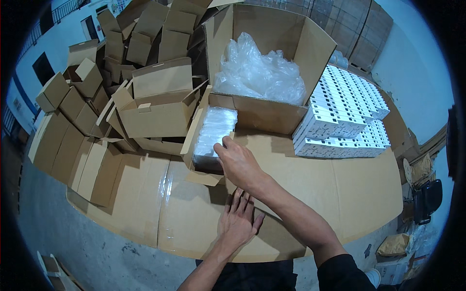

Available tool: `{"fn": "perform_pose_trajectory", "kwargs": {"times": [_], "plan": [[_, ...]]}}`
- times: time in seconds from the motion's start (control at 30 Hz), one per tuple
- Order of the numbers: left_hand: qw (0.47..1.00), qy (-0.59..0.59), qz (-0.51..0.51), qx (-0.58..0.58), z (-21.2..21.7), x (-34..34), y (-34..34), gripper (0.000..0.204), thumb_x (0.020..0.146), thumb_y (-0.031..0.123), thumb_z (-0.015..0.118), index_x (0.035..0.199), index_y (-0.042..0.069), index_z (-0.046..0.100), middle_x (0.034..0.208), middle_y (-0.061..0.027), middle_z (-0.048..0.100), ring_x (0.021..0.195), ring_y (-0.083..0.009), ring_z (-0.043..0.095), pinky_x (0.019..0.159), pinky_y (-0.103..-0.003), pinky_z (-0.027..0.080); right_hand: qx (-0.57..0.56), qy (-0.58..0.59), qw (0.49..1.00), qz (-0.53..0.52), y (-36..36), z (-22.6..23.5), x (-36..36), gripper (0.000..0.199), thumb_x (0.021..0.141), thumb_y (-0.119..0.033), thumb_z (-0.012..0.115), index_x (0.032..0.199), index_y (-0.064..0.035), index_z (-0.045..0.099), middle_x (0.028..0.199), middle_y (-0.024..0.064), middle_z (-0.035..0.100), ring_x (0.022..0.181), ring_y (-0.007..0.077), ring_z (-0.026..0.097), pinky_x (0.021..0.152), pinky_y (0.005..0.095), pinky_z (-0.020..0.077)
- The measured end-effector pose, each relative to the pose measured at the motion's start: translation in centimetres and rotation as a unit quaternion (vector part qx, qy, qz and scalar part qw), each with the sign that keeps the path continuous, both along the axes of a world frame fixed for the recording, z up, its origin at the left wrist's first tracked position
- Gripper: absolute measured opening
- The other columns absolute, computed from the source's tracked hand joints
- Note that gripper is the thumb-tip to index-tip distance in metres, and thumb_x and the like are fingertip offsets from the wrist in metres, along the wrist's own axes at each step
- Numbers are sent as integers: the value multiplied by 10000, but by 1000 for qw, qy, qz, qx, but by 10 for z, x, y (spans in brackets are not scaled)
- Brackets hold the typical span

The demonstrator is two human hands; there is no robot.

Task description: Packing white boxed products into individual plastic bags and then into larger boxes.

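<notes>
At the centre of the frame, a little above the middle, the right hand [239, 162] reaches forward with its fingers curled over the near end of a small open carton [200, 145], which holds a row of clear-wrapped packets [214, 130]. The fingertips rest on the carton's near edge and the nearest packets; whether they actually pinch anything I cannot tell, since the palm hides the contact. Below it, in the lower centre, the left hand [238, 220] lies flat and spread on the cardboard-covered table [349, 194], holding nothing. The carton sits just ahead of the right hand, its far end touching the wall of the large open box [264, 63] stuffed with crumpled plastic film [257, 72]. The risk, as I judge it, is that the loose lower flap folds under the hand's pressure, so the slick packets slide out toward the table, or that a push shoves the light carton sideways into the leaning heap of empty cartons [121, 72] in the upper left, which looks ready to topple. The stacked white boxes [344, 116] at the right stand well apart and seem safe.
</notes>
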State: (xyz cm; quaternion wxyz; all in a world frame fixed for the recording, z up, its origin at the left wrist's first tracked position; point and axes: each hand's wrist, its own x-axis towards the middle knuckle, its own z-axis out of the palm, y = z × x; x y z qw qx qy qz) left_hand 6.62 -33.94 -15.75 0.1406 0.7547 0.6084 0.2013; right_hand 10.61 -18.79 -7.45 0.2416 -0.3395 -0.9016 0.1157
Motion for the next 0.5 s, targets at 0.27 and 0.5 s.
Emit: {"fn": "perform_pose_trajectory", "kwargs": {"times": [0.27,0.5], "plan": [[1000,-8,-6,14,-1,1,-1,673,941,430,624,1440,10,458,1480,-217,446,1443,-403,324,1165,-568,299,-2,-1,999,-38,0,-10,-1,102,831,-54,651,870,37,676,1050,216,586,921,390,668,795,497,567],[997,55,44,-28,-7,15,6,713,964,455,565,1462,-37,431,1545,-249,389,1464,-451,303,1200,-551,252,-128,7,992,-6,-5,5,35,417,890,-209,719,1261,-38,635,1314,233,490,1121,446,609,961,498,510]]}}
